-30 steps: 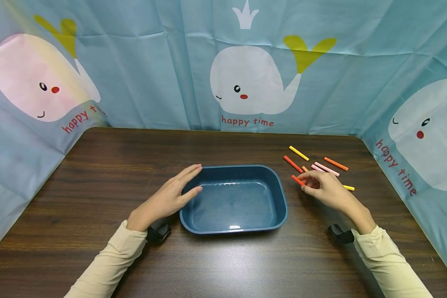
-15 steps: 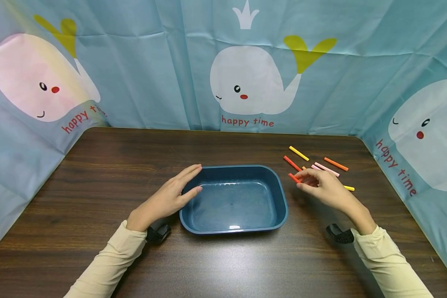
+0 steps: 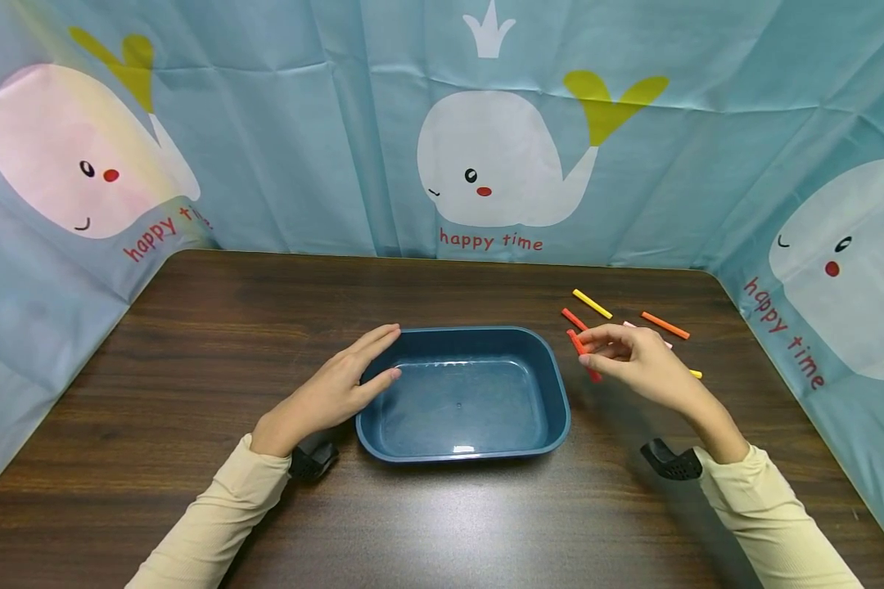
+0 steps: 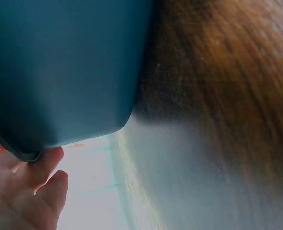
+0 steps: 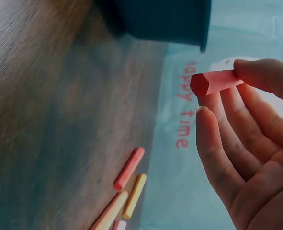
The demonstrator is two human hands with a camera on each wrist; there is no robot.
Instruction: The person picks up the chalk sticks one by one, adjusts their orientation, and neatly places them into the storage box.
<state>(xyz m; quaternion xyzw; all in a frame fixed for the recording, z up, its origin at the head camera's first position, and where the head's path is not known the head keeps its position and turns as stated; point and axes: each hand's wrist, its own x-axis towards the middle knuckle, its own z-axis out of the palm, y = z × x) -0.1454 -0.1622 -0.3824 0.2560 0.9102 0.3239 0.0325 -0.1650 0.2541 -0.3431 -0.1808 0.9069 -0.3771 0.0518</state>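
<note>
In the head view my right hand (image 3: 637,364) pinches a red chalk stick (image 3: 578,342) between thumb and fingers, just right of a blue plastic basin (image 3: 471,457). The right wrist view shows that chalk (image 5: 220,82) from its flat end, raised off the table. My left hand (image 3: 339,380) lies with extended fingers at the basin's left end, touching its rim. Its fingertips also meet the rim in the left wrist view, beneath the basin's dark wall (image 4: 69,67).
Behind the right hand lie another red chalk (image 3: 574,318), a yellow chalk (image 3: 593,303) and an orange chalk (image 3: 665,325). Pink chalk (image 3: 629,325) and a second yellow one (image 3: 696,374) are partly hidden by that hand. A whale-print curtain (image 3: 302,164) borders the wooden table (image 3: 191,368).
My right hand has shifted slightly left, nearer the basin, carrying the red chalk and turning it to a steeper angle. My left hand and the basin have stayed put.
</note>
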